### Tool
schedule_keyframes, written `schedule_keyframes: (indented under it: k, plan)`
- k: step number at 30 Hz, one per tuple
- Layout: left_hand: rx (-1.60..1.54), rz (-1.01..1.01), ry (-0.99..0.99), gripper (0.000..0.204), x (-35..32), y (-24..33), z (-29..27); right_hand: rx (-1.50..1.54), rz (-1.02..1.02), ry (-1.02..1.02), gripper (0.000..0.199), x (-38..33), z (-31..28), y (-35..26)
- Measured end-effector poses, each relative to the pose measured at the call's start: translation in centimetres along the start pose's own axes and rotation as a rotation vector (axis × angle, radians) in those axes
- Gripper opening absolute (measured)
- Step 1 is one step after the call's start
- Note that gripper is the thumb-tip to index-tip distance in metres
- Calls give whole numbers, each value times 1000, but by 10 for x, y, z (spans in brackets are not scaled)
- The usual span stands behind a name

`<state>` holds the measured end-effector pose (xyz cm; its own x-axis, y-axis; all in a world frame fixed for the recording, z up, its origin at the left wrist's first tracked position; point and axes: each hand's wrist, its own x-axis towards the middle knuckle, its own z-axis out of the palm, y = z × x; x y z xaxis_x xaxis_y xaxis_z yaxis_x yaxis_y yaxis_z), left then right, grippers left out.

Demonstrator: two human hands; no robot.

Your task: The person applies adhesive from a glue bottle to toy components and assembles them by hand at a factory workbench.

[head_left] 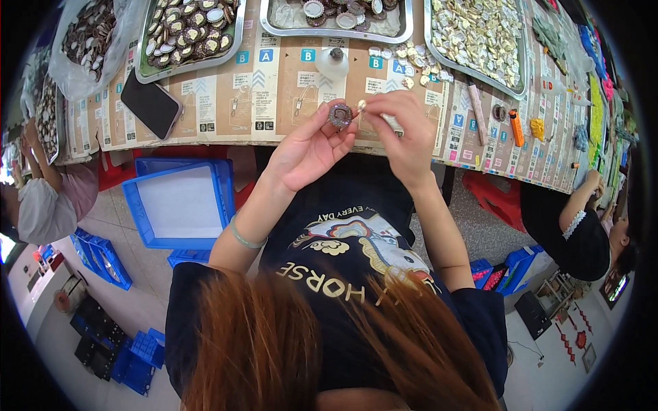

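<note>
Above the table's near edge, my left hand [306, 149] is palm up and grips a round, dark, glittery disc [340, 116] between thumb and fingers. A recess shows in the disc's face. Close by on its right, my right hand [406, 130] pinches a small cream-and-gold piece [361, 105] in its fingertips. The two pieces are slightly apart. Beyond my hands stands a small white squeeze bottle [332, 64] with a dark cap. Loose cream-coloured pieces [409, 63] lie scattered to the right of the bottle.
Metal trays hold finished-looking discs [192, 31], dark round discs [343, 15] and many cream pieces [478, 38]. A phone [152, 108] lies left; an orange cutter [516, 127] and a pink stick [476, 113] lie right. Blue crates [181, 205] stand below. People sit at both sides.
</note>
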<state>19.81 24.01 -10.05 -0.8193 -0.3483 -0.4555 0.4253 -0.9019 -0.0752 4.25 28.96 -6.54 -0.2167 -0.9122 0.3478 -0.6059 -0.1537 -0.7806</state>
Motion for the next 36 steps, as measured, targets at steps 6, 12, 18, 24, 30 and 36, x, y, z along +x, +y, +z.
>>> schedule_keyframes:
  k: [6,12,18,24,30,36]
  plan:
    - [24,40,-28,23,-1,-2,4,-32,-120,-29,15,-1,10,-11]
    - [54,65,-30,23,-5,-1,4,-59,-144,-32,14,-1,15,-13]
    - [51,68,-51,24,-6,1,4,-94,-155,-44,14,-1,17,-15]
    - [70,80,-55,24,-8,2,8,-97,-155,-54,15,0,17,-16]
    - [104,87,-26,24,-9,1,5,-118,-140,-54,15,-2,16,-16]
    - [207,119,-27,20,-10,1,9,-74,-81,-69,15,-1,13,-19]
